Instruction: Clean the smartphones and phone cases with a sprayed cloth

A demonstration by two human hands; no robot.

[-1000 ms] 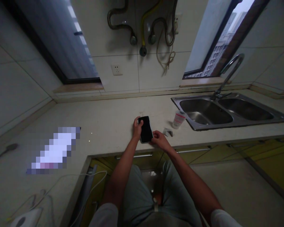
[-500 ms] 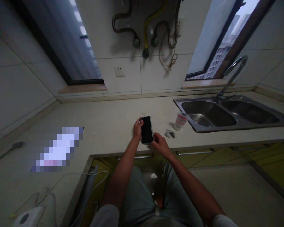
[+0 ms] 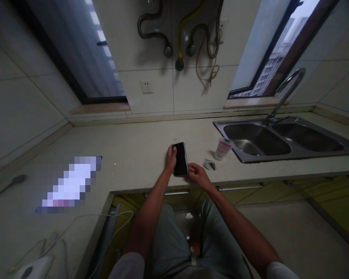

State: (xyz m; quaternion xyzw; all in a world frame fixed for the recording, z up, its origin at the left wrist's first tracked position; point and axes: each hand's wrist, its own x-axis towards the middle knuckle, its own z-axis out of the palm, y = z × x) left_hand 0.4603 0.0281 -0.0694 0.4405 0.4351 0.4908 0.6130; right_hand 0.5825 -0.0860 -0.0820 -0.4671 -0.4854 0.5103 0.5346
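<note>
A black-screened phone (image 3: 180, 159) is held upright-on in front of me, over the counter's front part. My left hand (image 3: 170, 158) is closed round its left edge, with the thumb along the side of the screen. At the phone's lower right edge, my right hand (image 3: 198, 175) has its fingers curled against it. Part of the right fingers is hidden behind the phone. Just right of that hand lies a small crumpled grey-and-white scrap (image 3: 209, 164). A clear plastic cup (image 3: 222, 149) with red print stands behind the scrap, beside the sink.
A double steel sink (image 3: 241, 158) with a curved tap (image 3: 291, 83) is set in the counter at right. A blurred-out bright screen (image 3: 71, 182) lies at left. White cables (image 3: 75, 217) and a white box (image 3: 35, 268) sit at near left. Drawer handles (image 3: 240, 186) line the front below.
The camera view has shifted slightly. My left thumb has moved from over the screen to its left edge. The phone stays between both hands, in nearly the same place.
</note>
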